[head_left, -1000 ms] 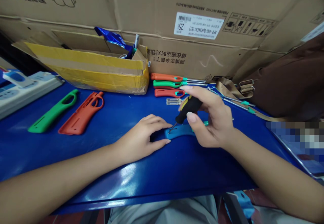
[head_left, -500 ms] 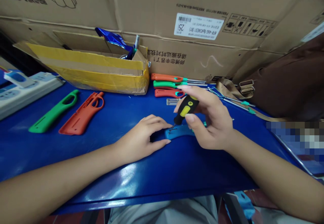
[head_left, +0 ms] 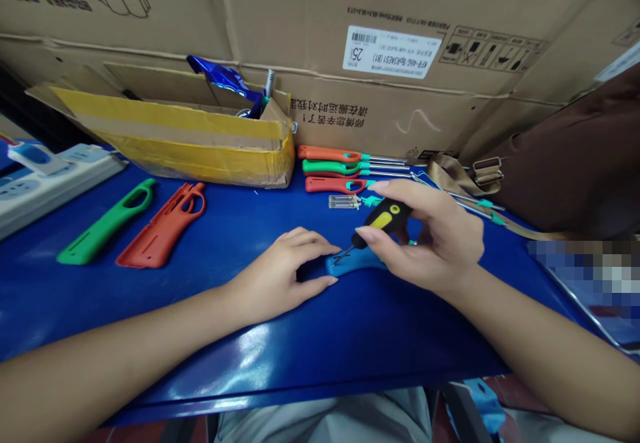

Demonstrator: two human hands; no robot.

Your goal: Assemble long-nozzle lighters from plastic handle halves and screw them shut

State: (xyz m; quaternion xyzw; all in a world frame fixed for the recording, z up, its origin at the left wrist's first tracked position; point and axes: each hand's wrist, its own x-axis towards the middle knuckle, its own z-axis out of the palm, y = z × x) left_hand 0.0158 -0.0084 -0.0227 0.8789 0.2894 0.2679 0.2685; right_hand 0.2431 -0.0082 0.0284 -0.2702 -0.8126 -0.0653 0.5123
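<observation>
A blue gas lighter handle (head_left: 357,262) lies flat on the blue table. My left hand (head_left: 283,271) steadies its near-left end, thumb on one side and forefinger on the other. In my right hand (head_left: 440,239) is a black-and-yellow screwdriver (head_left: 385,219), gripped between thumb and fingers. Its thin shaft slants down to the left, with the tip at the end of the blue handle, close to my left fingertips. The handle's far right part is hidden behind my right hand. Just beyond the screwdriver lies a small clear fuel tank (head_left: 343,201) with a turquoise piece.
Orange, green and red lighters (head_left: 333,184) are stacked at the back. Green (head_left: 103,226) and red-orange (head_left: 160,236) casings lie at left, by a white power strip (head_left: 55,176). Behind stands a yellow-taped cardboard box (head_left: 200,153). A brown bag (head_left: 565,156) sits at right.
My right hand has shifted right and tilted the screwdriver lower, its tip staying at the blue handle's end. More of the clear tank's turquoise end shows. My left hand has not moved.
</observation>
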